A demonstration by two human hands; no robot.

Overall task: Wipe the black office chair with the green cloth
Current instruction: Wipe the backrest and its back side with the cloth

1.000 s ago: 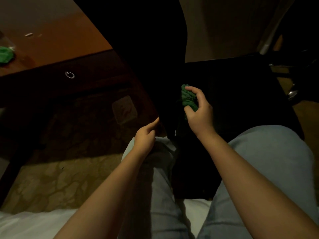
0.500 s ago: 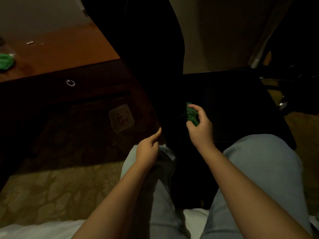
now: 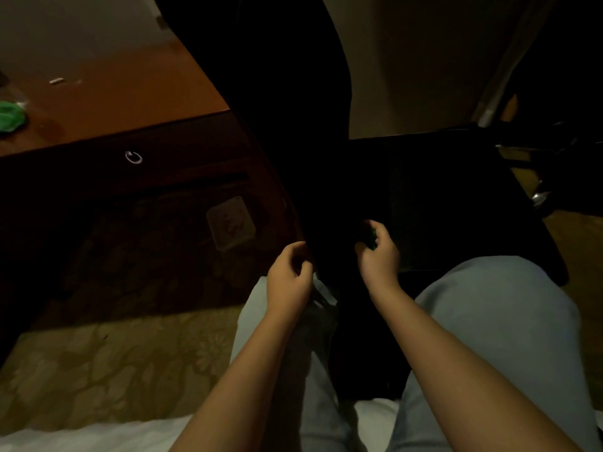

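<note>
The black office chair stands right in front of me, its backrest rising up the middle and its seat spreading to the right. My right hand grips the bunched green cloth low against the chair, where backrest meets seat; only a small dark-green bit shows past the fingers. My left hand sits at the backrest's lower left edge with its fingers curled; whether it holds the edge is too dark to tell.
A wooden desk with a ring-pull drawer is at the left, and a second green cloth lies on it. My knees in light trousers flank the chair. Patterned carpet lies below; white bedding at the bottom.
My right hand has slid the green cloth down the chair toward me. My left hand has curled its fingers at the backrest edge. The view has tilted slightly.
</note>
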